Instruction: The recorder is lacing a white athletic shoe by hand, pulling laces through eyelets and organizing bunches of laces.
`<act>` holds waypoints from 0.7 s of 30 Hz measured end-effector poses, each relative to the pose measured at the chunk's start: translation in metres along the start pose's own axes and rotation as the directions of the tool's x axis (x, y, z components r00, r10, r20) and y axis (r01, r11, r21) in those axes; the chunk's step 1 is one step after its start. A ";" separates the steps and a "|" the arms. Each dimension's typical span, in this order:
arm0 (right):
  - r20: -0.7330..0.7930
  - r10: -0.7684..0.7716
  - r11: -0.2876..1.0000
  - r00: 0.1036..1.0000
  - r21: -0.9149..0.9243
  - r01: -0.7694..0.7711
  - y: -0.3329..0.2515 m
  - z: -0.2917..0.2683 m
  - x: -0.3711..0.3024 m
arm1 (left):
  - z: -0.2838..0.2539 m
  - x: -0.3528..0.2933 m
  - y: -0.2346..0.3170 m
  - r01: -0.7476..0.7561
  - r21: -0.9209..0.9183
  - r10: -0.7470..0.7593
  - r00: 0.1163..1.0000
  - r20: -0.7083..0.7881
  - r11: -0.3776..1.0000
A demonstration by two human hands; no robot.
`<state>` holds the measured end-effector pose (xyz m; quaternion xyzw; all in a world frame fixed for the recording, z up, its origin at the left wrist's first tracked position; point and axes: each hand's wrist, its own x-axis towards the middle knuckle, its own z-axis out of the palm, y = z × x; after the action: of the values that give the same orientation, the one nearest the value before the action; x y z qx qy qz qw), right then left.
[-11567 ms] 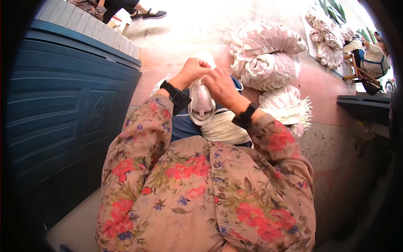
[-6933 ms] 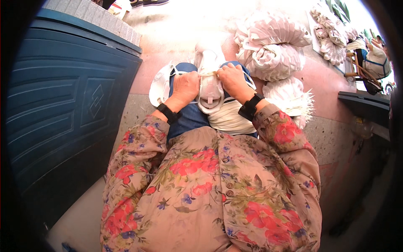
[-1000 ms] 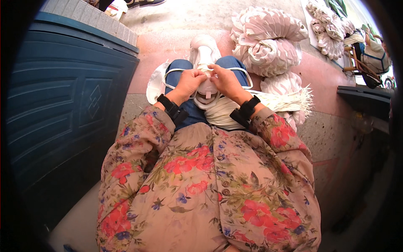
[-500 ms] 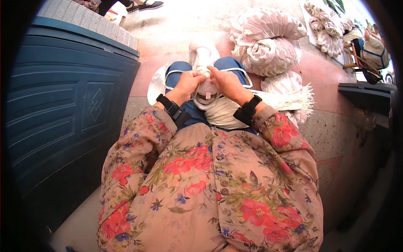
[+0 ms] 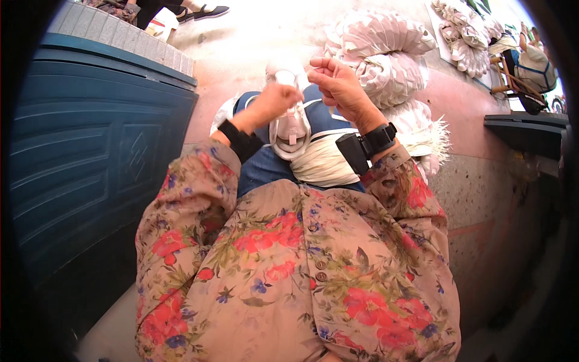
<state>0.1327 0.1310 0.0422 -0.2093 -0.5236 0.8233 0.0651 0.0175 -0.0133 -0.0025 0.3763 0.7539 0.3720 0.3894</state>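
A white shoe (image 5: 292, 125) rests between my thighs, its opening toward me and its toe pointing away. My left hand (image 5: 276, 100) is closed above the shoe's left side, smeared by motion; what its fingers hold cannot be made out. Higher and to the right, my right hand (image 5: 338, 87) pinches thumb against fingers, with a white shoelace (image 5: 332, 112) showing just beneath it. The pinched end itself is hidden by the fingers. Across my right thigh lies a thick bundle of cream-white laces (image 5: 325, 161).
Stacked white shoe uppers (image 5: 386, 36) sit on the floor ahead to the right, with more uppers (image 5: 461, 45) farther off. A blue panelled door (image 5: 102, 145) stands close on my left. At right are a dark ledge (image 5: 525, 125) and a wooden chair (image 5: 503, 78). Another person's foot (image 5: 208, 12) shows at top left.
Both hands have lifted off the shoe's lacing and moved away from me. My right hand has risen most and swung right, widening the gap between the hands.
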 end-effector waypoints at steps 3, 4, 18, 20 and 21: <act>-0.150 0.005 0.816 0.989 -0.571 -0.090 -0.007 0.002 -0.004 | -0.079 0.009 0.051 -0.324 -0.133 0.275 0.915 -0.294 0.937; -0.162 0.003 0.815 0.987 -0.571 -0.096 0.016 -0.013 -0.003 | -0.104 0.012 0.066 -0.347 -0.196 0.222 0.853 -0.472 0.917; 0.000 -0.185 0.741 0.983 -0.657 0.139 0.096 -0.002 0.001 | -0.193 -0.045 0.050 -0.416 -0.550 0.005 0.801 -0.599 0.724; -0.032 -0.064 0.749 0.997 -0.662 0.027 0.095 -0.001 0.003 | -0.195 -0.044 0.047 -0.413 -0.550 -0.016 0.789 -0.614 0.726; -0.032 -0.064 0.748 0.997 -0.663 0.027 0.094 0.000 0.003 | -0.197 -0.044 0.045 -0.417 -0.553 -0.005 0.795 -0.606 0.721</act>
<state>0.1401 0.0900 -0.0427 -0.2275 -0.7842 0.5770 0.0206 -0.1227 -0.0838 0.1320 0.1703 0.6025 0.7517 0.2075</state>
